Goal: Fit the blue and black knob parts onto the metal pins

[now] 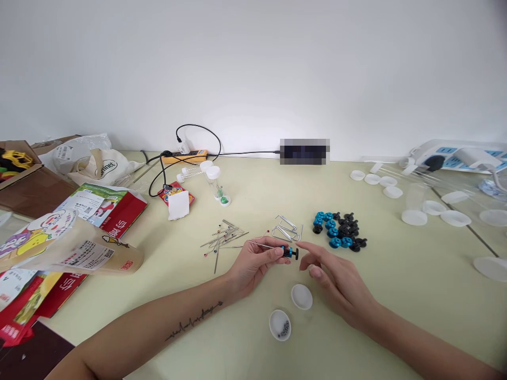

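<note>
While pinching the blue-and-black fitting [288, 252] in the left grip [253, 266] above the surface [237, 338], with the right grip [340, 279] released nearby, could drop it near 2 white dishes [301, 296] through too light a hold.

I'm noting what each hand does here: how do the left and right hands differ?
The left hand pinches a blue-and-black piece, a thin rod running up to it; the right hand appears to hold nothing. The left hand's thumb presses the piece, while the right hand's thumb and fingers are parted beside it. Both are bare.
</note>
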The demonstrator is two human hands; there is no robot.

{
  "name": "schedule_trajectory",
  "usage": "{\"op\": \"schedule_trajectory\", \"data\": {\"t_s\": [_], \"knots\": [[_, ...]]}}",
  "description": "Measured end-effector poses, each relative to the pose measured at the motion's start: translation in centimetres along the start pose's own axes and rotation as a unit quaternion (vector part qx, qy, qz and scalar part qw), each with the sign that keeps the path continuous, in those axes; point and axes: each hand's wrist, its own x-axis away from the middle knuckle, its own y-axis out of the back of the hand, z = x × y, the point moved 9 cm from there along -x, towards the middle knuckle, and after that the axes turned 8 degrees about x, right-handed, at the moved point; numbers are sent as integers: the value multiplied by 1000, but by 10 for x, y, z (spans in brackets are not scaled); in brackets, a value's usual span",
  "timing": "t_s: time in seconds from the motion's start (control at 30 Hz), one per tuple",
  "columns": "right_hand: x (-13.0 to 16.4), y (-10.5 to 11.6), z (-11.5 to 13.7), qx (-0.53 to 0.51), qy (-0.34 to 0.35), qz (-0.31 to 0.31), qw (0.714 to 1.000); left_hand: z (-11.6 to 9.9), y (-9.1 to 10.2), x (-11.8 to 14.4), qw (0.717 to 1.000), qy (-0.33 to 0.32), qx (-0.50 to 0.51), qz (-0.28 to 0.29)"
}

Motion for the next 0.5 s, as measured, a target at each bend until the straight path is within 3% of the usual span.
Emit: {"op": "schedule_trajectory", "data": {"t_s": [0.5], "knots": [[-1,0,-1,0,1,-3,1000,0,1,0,1000,-1,0,0]]}}
